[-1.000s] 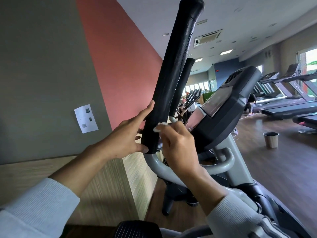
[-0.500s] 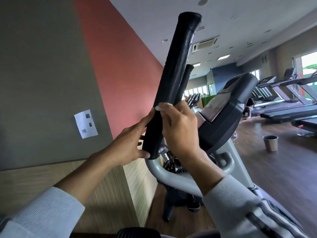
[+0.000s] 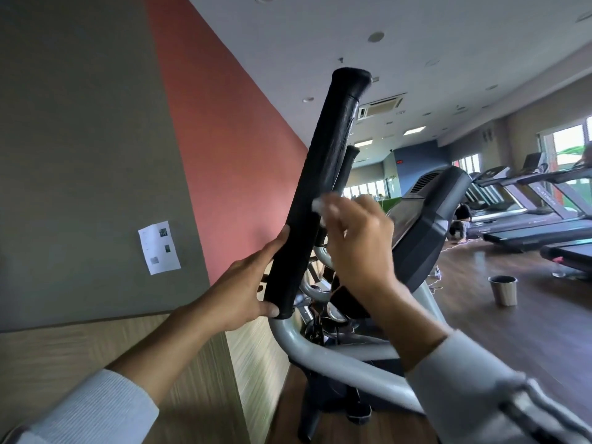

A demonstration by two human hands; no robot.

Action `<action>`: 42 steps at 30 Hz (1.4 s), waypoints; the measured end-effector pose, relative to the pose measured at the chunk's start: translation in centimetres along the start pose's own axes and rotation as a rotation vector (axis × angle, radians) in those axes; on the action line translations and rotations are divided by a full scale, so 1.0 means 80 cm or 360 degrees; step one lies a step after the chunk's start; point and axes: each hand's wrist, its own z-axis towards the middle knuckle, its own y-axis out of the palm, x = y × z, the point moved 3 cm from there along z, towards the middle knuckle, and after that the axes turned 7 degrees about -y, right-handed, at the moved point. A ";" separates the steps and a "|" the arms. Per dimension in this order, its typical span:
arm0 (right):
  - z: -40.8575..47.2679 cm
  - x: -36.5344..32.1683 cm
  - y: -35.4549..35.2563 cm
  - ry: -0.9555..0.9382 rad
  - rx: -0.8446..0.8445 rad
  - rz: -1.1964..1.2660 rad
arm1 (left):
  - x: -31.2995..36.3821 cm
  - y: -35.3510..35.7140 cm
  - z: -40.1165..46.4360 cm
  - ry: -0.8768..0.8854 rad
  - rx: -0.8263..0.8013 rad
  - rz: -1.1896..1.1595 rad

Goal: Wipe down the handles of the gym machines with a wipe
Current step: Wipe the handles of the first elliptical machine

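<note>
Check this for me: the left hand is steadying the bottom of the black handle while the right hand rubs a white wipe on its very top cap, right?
Not quite. The head view shows the right hand holding the white wipe against the middle of the black handle, well below its top cap. The rest holds: the left hand steadies the handle's bottom end.

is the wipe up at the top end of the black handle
No, the right hand holds the wipe against the handle about midway up, well below its top end.
</note>
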 end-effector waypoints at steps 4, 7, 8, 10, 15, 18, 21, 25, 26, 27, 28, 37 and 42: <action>0.038 -0.004 0.009 -0.0086 -0.0048 -0.0068 | 0.002 -0.001 -0.001 0.0002 -0.0001 -0.0012; 0.009 -0.007 0.016 -0.0234 -0.0235 -0.0117 | 0.002 0.000 0.000 0.0001 0.0015 -0.0001; -0.006 -0.009 0.017 -0.0275 -0.0299 -0.0136 | 0.001 0.000 0.000 -0.0005 0.0024 0.0007; -0.030 -0.011 0.019 -0.0275 -0.0400 -0.0115 | 0.000 0.001 0.000 -0.0009 0.0027 0.0011; -0.068 -0.009 0.030 -0.0147 -0.0509 -0.0071 | 0.000 0.004 0.000 -0.0010 0.0047 -0.0006; -0.089 -0.012 0.037 -0.0029 -0.0576 -0.0052 | 0.001 0.005 -0.002 -0.0006 0.0068 0.0039; -0.090 -0.015 0.038 0.0094 -0.0514 -0.0046 | 0.003 0.006 -0.005 0.0003 0.0089 0.0053; -0.084 -0.023 0.039 0.0217 -0.0523 -0.0042 | 0.004 0.007 -0.007 0.0017 0.0089 0.0081; -0.084 -0.024 0.040 0.0238 -0.0545 -0.0046 | 0.003 0.008 -0.008 0.0019 0.0089 0.0093; -0.083 -0.025 0.040 0.0258 -0.0570 -0.0050 | 0.004 0.008 -0.008 0.0023 0.0099 0.0111; -0.082 -0.026 0.040 0.0275 -0.0592 -0.0052 | 0.005 0.009 -0.009 0.0034 0.0119 0.0128; -0.116 -0.064 -0.006 0.0445 -0.0531 -0.0111 | 0.009 0.036 -0.066 -0.0025 0.0234 -0.0218; -0.203 -0.094 -0.077 0.0699 -0.0615 -0.0176 | -0.001 0.118 -0.163 -0.0165 0.0220 -0.0469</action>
